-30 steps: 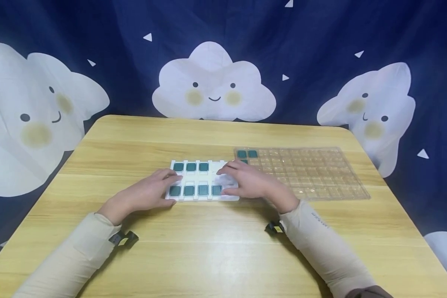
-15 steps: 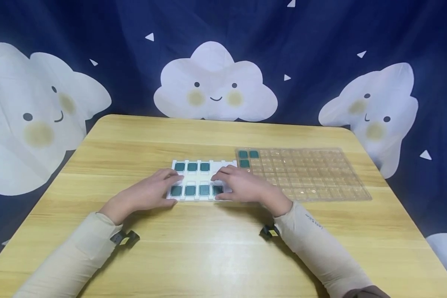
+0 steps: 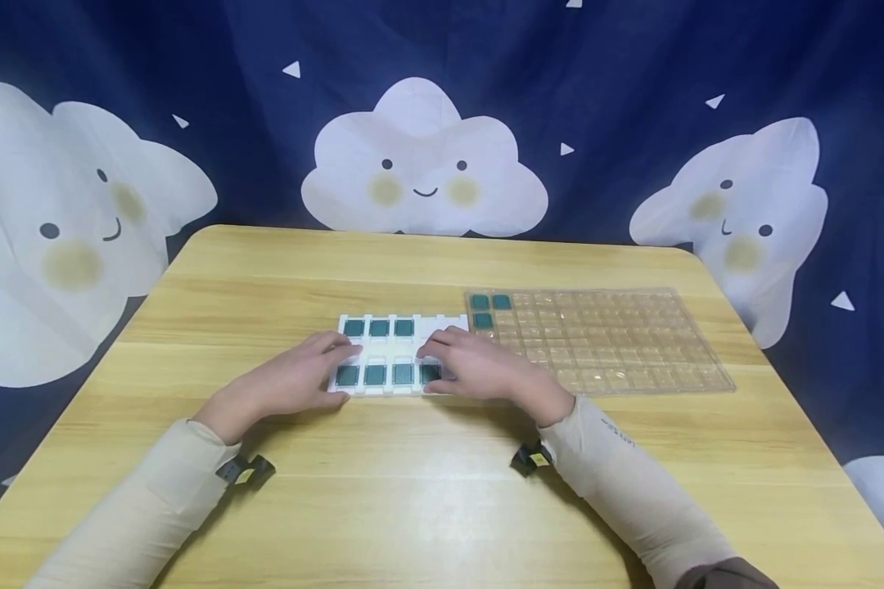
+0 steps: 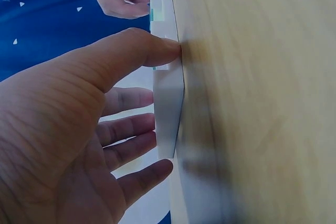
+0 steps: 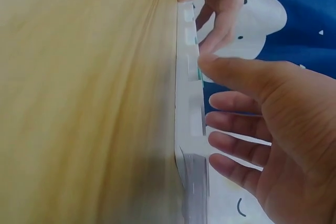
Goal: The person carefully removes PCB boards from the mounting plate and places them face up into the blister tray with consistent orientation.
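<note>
The left hand (image 3: 283, 378) and right hand (image 3: 486, 368) touched the white tray (image 3: 383, 350), their fingers loosely straight. The right sleeve (image 3: 637, 483) bore small writing (image 3: 619, 432), seemingly "Let's Slim".

Clear tray (image 3: 604, 343) glossy plastic; white holder (image 3: 389, 350) smooth plastic; table (image 3: 383, 491) wood-grained, satin

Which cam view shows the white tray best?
Head. It sees the white tray from above, with green squares in its slots, though partly covered. Both wrist views show little more than its side edge.
</note>
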